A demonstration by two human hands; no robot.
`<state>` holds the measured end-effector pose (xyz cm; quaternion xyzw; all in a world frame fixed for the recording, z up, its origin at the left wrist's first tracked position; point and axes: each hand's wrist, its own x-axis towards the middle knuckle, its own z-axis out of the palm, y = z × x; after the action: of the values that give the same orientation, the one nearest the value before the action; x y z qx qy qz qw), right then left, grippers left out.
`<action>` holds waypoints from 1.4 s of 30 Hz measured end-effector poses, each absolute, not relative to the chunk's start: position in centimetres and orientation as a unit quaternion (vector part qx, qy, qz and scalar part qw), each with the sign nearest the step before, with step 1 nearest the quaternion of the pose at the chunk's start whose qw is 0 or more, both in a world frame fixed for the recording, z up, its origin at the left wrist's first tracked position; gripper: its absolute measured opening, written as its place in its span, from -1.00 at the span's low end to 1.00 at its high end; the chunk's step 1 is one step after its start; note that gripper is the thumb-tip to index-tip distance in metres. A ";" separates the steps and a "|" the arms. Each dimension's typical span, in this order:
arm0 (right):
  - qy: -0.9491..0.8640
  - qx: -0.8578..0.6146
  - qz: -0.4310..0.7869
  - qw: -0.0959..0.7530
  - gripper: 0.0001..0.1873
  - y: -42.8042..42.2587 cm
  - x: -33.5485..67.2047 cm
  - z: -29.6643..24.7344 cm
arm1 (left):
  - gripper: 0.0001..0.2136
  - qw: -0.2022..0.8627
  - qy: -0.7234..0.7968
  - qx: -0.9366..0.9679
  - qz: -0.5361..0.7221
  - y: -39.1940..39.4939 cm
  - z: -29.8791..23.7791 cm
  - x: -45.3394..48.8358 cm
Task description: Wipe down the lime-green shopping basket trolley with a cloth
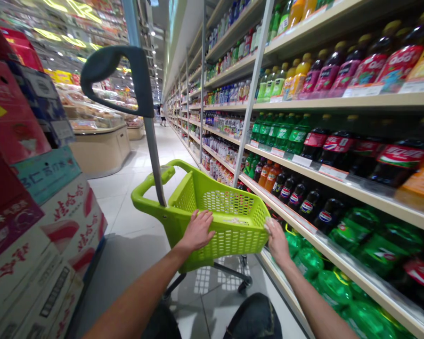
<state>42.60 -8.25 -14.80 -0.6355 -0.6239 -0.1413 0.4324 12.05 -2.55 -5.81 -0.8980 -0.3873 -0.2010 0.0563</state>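
In front of my knees stands a lime-green plastic shopping cart [229, 242] with a perforated basket. My left hand [198, 230] is closed over the near rim of the basket, fingers inside and thumb on the outer side. At the basket's right end, my right hand [278, 240] pinches a small crumpled white wipe [267, 224] against the corner of the rim. A few pale scraps or marks lie on the basket floor; I cannot make out which. From the cart's left end rises a grey pole with a dark loop handle [141, 82].
Close along the right runs a tall shelf [339, 174] of soft drink bottles. Stacked drink cartons [67, 207] crowd the left. A rounded display counter [99, 146] stands farther off, and a tiled aisle [157, 146] leads away, with a person [162, 115] at its far end.
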 end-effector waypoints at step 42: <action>-0.610 -0.663 -0.101 0.423 -0.50 -7.2 41.8 -15.0 | -0.65 0.062 -0.395 -0.895 -0.196 -2.6 -6.0 11.9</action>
<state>41.81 -7.23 -15.02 -0.6626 -0.6097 -0.1008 0.4232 11.93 -2.55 -6.00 -0.8955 -0.3950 -0.1955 0.0620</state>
